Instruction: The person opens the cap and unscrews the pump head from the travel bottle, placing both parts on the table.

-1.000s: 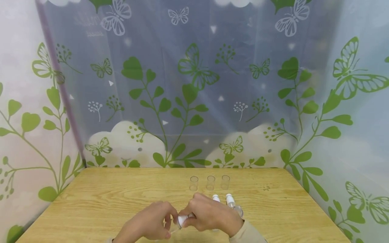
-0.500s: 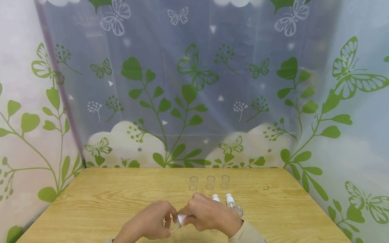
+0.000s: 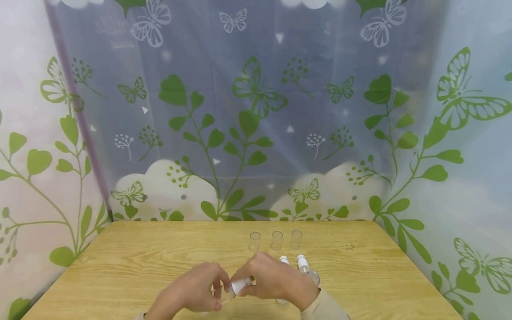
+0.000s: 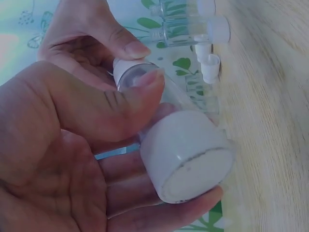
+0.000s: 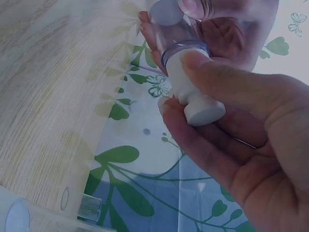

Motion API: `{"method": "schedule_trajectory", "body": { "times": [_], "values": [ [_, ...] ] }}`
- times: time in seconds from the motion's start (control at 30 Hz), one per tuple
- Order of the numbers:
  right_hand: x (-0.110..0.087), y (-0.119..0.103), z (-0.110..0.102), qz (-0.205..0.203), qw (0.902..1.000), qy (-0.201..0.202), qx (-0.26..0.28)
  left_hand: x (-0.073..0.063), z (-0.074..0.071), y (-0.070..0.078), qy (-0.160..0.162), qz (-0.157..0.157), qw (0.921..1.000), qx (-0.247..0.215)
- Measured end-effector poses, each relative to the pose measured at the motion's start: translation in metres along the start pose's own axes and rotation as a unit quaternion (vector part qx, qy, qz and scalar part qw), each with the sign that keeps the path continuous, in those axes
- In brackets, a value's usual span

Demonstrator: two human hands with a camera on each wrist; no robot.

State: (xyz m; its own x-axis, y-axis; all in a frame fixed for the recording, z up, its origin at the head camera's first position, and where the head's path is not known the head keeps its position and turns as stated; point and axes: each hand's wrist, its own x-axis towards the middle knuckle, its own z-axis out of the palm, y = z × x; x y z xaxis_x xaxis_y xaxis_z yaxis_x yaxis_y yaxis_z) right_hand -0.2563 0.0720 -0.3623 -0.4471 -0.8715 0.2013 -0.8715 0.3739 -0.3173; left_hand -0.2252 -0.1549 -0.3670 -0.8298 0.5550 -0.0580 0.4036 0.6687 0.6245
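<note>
Between my hands is a small clear bottle [image 4: 188, 159] with a white base and a white pump top [image 5: 181, 79], held at a tilt. My left hand [image 3: 200, 286] grips the clear body, its thumb across it and its fingers under the white base. My right hand [image 3: 276, 281] pinches the white top [image 3: 241, 286] between thumb and fingers. The right wrist view shows the top against the rim of the clear part [image 5: 177, 35]; whether it is fastened I cannot tell. My right hand partly covers things on the table behind it.
Three clear cup-like covers [image 3: 277, 240] stand in a row at the back of the wooden table [image 3: 160, 249]. Nearer stand two white pump tops [image 3: 302, 263] and a clear bottle [image 3: 314, 278]. In the left wrist view, clear bottles with white bases [image 4: 218, 30] stand beyond my hands.
My right hand has shifted slightly up and left, its fingers turning on the white top, which shows more now. The left hand has moved a little left and keeps its grip.
</note>
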Motion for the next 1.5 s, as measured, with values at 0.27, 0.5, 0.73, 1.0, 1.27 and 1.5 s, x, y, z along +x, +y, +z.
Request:
{"method": "schedule_trajectory", "body": {
  "times": [0.27, 0.5, 0.73, 1.0, 1.27, 1.5],
  "values": [
    [-0.002, 0.005, -0.003, 0.038, 0.9971, -0.014, 0.064, 0.0, -0.003, 0.002, 0.03, 0.008, 0.9982, 0.052],
    [-0.001, 0.009, -0.001, 0.031, 0.9947, -0.029, 0.093, -0.001, -0.004, 0.002, 0.042, 0.003, 0.9977, 0.053],
    [-0.002, 0.009, 0.001, 0.057, 0.9887, -0.041, 0.132, -0.001, -0.003, 0.0, 0.044, -0.005, 0.9975, 0.054],
    [-0.002, 0.011, 0.001, 0.066, 0.9884, -0.031, 0.133, 0.0, -0.004, 0.0, 0.035, -0.017, 0.999, 0.021],
    [0.0, 0.011, 0.001, 0.051, 0.9942, -0.004, 0.094, 0.001, -0.005, 0.0, 0.028, -0.021, 0.9993, 0.007],
    [0.0, 0.01, 0.002, 0.055, 0.9955, 0.008, 0.077, 0.001, -0.005, 0.002, 0.037, -0.026, 0.999, 0.007]
  ]
}}
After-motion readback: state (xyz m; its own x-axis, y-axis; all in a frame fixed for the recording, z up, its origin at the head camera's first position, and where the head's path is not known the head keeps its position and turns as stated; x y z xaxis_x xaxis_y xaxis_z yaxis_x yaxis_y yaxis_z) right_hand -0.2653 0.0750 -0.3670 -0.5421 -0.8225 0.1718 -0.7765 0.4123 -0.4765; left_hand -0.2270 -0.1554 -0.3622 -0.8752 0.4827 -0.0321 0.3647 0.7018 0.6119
